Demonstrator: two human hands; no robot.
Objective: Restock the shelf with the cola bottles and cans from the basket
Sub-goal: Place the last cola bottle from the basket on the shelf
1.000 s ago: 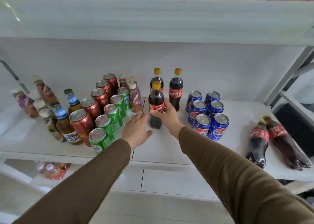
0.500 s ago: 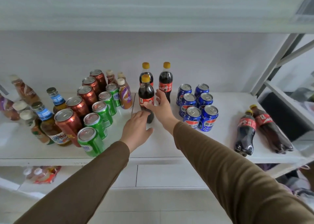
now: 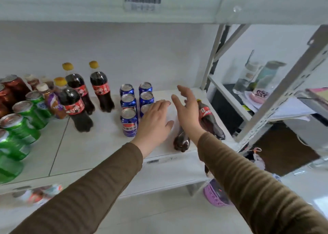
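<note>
Three upright cola bottles with yellow caps stand on the white shelf (image 3: 99, 150); the front one (image 3: 75, 110) stands apart from my hands. Right of them sit several blue cola cans (image 3: 129, 123). Two cola bottles lie flat near the shelf's right end: one (image 3: 209, 120) is in plain sight, the other (image 3: 182, 141) is mostly hidden under my right wrist. My left hand (image 3: 154, 121) hovers open just right of the cans. My right hand (image 3: 187, 109) is open above the lying bottles, holding nothing. A purple basket (image 3: 217, 194) shows below the shelf.
Green cans (image 3: 21, 127), red cans (image 3: 12, 88) and small brown drink bottles (image 3: 53, 102) crowd the shelf's left. A metal upright (image 3: 212, 56) ends the shelf on the right; beyond it another rack holds jars and papers (image 3: 284, 109). A shelf board hangs overhead.
My right hand has let go of the front upright cola bottle, and both hands have moved right, past the blue cans toward the lying bottles. The view has swung right.
</note>
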